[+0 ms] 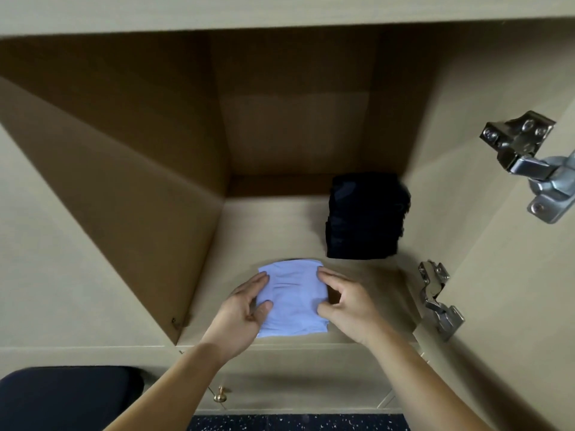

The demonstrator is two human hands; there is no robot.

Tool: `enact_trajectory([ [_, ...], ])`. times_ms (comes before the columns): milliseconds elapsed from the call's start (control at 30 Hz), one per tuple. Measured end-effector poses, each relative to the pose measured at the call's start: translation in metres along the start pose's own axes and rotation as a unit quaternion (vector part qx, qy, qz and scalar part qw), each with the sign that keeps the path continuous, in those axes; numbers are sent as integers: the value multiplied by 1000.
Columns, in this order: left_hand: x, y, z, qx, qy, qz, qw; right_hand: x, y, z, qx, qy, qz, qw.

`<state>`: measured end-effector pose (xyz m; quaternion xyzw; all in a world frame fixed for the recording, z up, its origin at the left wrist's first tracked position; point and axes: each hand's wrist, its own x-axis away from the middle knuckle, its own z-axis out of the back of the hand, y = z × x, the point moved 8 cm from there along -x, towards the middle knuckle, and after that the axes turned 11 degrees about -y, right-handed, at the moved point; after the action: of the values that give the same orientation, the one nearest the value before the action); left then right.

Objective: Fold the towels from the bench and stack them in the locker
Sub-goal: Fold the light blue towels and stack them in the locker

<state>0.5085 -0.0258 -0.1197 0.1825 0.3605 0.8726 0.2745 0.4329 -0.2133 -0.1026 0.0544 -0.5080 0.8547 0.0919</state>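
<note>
A folded pale blue towel [294, 298] lies at the front of the locker floor [273, 231]. My left hand [245, 306] grips its left edge, thumb on top and fingers along the side. My right hand [345, 303] holds its right edge, fingers curled against the fold. A stack of dark folded towels [367, 216] stands deeper in the locker on the right, apart from the blue one.
The open locker door [513, 275] stands at the right with two metal hinges [438, 300]. A brass knob [220, 396] sits on the panel below the locker. A dark cushioned bench [68, 396] is at the lower left. Speckled floor [295, 423] lies below.
</note>
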Motion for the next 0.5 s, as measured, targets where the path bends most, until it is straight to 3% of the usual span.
enact_trajectory([
  [300, 17, 21, 20, -17, 32, 20, 999, 7, -17, 13, 23, 44, -7, 999],
  [500, 74, 64, 70, -123, 67, 57, 988, 34, -74, 23, 96, 65, 18, 993],
])
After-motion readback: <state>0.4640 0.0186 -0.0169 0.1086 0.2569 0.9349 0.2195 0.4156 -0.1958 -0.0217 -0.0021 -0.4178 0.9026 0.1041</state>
